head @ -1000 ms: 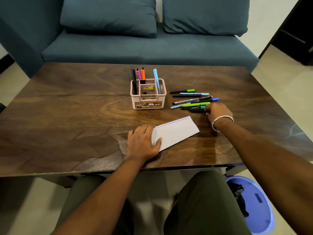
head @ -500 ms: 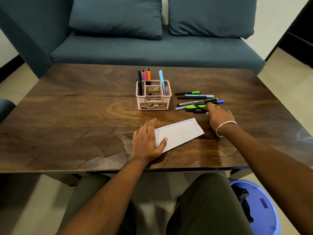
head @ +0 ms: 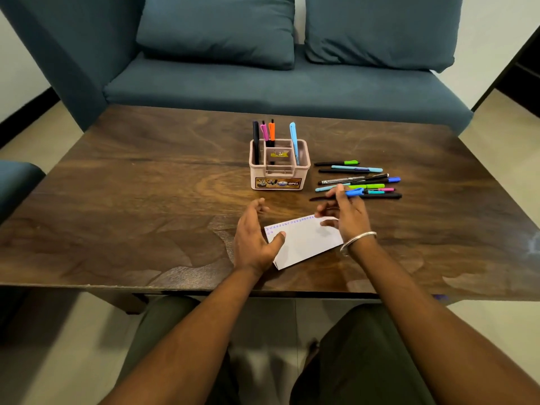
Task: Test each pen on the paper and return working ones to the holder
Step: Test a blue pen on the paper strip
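Lap: the person sits at 6 o'clock, knees under the near edge of the worktop (head: 122,217)
Left hand (head: 254,238): fingers relaxed and spread, holding nothing; a second ago it lay flat on the paper's left end, now it is raised on edge with only the thumb near the sheet
Paper (head: 304,242): white folded sheet just ahead of the lap, a row of small purple test marks along its far edge
Right hand (head: 347,213): a second ago it was reaching into the loose pens at 2 o'clock; it has drawn back over the paper's right end and now pinches a blue-capped pen (head: 355,192) between thumb and fingers, held roughly level, barrel toward 9 o'clock
Bangle (head: 358,242): silver, on the right wrist
Meaning: one more pen is picked up and not yet tested; the cap looks to be still on, so the freed left hand is likely coming to pull it off
Loose pens (head: 359,178): a scattered row at 1 to 2 o'clock of the paper, still waiting
Holder (head: 279,171): pink, compartmented, at 12 o'clock beyond the paper; four pens stand in it, black, pink, orange, light blue
Sofa (head: 263,83): teal, beyond the worktop
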